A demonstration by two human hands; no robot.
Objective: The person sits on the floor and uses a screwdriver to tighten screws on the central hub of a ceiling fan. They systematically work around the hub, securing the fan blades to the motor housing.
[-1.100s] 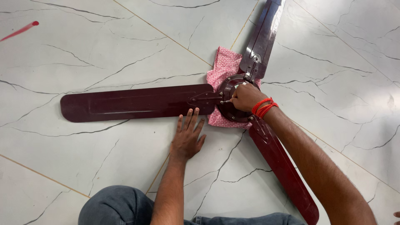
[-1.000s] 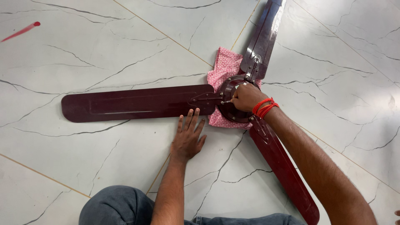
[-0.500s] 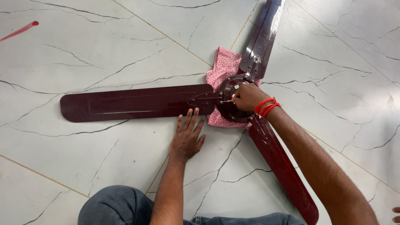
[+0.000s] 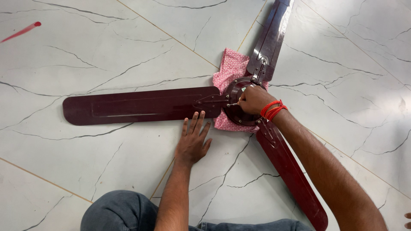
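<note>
The left hand (image 4: 192, 143) lies flat on the floor (image 4: 107, 51), fingers spread, tips just touching the fan (image 4: 137, 105) blade's edge. Beyond it, the right hand (image 4: 253, 99) is closed on a small tool (image 4: 232, 104) at the hub — a pink cloth (image 4: 230, 66) lies under it.

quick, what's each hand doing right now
Left hand: open, flat on the white marble floor.
Right hand: closed on a small metal tool at the maroon ceiling fan's hub.
</note>
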